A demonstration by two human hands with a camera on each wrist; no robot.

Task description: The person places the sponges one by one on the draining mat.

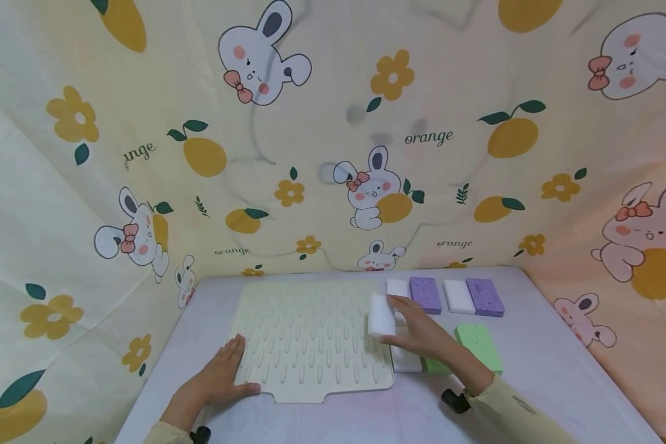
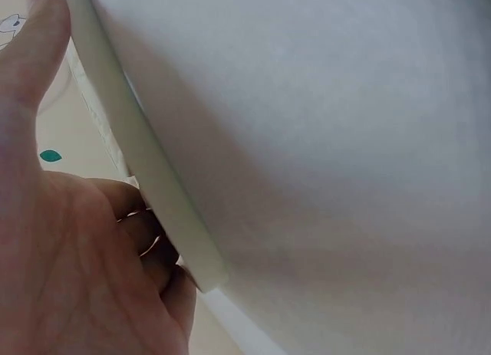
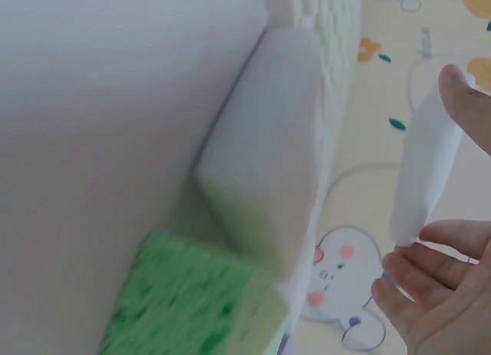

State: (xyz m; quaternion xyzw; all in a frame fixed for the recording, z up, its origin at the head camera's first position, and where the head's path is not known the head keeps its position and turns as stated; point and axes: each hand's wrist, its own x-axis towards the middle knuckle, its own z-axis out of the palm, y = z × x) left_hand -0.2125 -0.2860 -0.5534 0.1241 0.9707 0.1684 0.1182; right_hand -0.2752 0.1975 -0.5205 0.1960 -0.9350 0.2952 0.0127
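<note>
A cream drying board (image 1: 311,342) with rows of raised ridges lies flat on the table. My left hand (image 1: 222,370) rests at its front left corner, fingers extended along the left side and thumb at the front edge; in the left wrist view the fingers touch the board's rim (image 2: 146,163). My right hand (image 1: 422,330) pinches a white sponge (image 1: 382,314) between thumb and fingers, over the board's right edge. The right wrist view shows this sponge raised, standing between thumb and fingertips. Under the right hand lies another white sponge (image 1: 406,361), beside a partly hidden green sponge (image 1: 436,367).
Right of the board, a white sponge (image 1: 396,286) and a purple sponge (image 1: 425,295) lie side by side at the back. Another white sponge (image 1: 458,297) and purple sponge (image 1: 485,297) sit further right. A green sponge (image 1: 479,346) is nearer the right forearm. Patterned cloth walls surround the table.
</note>
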